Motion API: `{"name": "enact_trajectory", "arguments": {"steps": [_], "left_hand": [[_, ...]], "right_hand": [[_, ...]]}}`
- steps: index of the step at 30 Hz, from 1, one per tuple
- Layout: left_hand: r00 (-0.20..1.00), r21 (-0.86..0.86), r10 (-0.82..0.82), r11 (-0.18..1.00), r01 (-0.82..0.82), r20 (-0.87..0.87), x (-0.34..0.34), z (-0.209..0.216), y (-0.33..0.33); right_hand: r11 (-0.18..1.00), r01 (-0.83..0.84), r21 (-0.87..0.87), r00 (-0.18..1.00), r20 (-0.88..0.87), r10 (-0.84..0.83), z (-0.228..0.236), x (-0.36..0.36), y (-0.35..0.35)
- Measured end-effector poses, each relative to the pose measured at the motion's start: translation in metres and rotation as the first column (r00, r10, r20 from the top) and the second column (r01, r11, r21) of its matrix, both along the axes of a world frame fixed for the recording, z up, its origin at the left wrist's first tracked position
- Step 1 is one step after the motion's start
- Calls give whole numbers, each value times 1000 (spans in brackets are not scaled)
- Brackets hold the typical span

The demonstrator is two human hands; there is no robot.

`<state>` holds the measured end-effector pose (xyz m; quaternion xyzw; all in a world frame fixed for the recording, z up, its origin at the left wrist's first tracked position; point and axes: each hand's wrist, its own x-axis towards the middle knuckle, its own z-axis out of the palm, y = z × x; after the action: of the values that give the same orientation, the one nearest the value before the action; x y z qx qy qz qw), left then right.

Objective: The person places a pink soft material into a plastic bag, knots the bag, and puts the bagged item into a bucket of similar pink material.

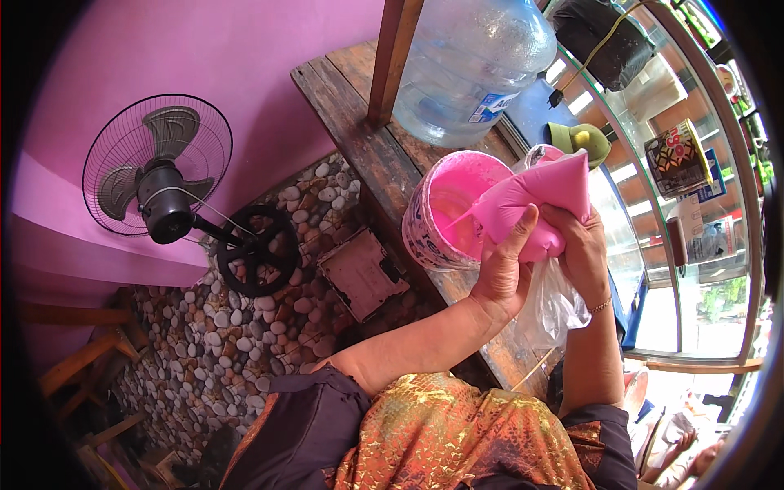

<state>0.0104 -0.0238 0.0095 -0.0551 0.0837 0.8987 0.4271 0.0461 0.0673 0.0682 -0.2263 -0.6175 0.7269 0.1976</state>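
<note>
A plump pink bag (531, 192) is held between both my hands over the wooden table. My left hand (505, 273) presses its lower side with the thumb up along it, and my right hand (581, 245) grips it from the right. From the bag's left corner a thin pink strand reaches into a patterned bucket (418, 220) with pink-smeared inner walls. Pink liquid or residue shows at the bucket's bottom. Beneath my hands hangs a crumpled clear plastic bag (554, 306); whether I hold it too is hidden. Another pink-rimmed container (541, 153) is partly behind the pink bag.
The worn wooden table (339, 94) carries a large clear water jug (469, 69) behind the bucket, near a wooden post (394, 61). An olive dome-shaped thing (577, 140) sits by a glass display case (686, 269) on the right. A black fan (159, 171) stands left on the pebble-patterned floor (204, 351).
</note>
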Motion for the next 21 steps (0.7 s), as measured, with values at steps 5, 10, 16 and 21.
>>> {"name": "enact_trajectory", "arguments": {"steps": [5, 10, 16, 21], "left_hand": [[1000, 51, -20, 998, 20, -3, -9, -20, 5], [997, -14, -3, 1000, 2, -72, -11, -11, -4], [999, -24, 15, 1000, -16, -47, -6, -5, -4], [994, 13, -82, 997, 82, 72, -4, -4, -4]], "right_hand": [[835, -270, 479, 923, 376, 83, 17, 11, 11], [692, -524, 496, 812, 537, 229, 43, 14, 28], [654, -108, 749, 984, 176, -40, 26, -10, 30], [782, -310, 540, 871, 490, 7, 22, -15, 25]]}}
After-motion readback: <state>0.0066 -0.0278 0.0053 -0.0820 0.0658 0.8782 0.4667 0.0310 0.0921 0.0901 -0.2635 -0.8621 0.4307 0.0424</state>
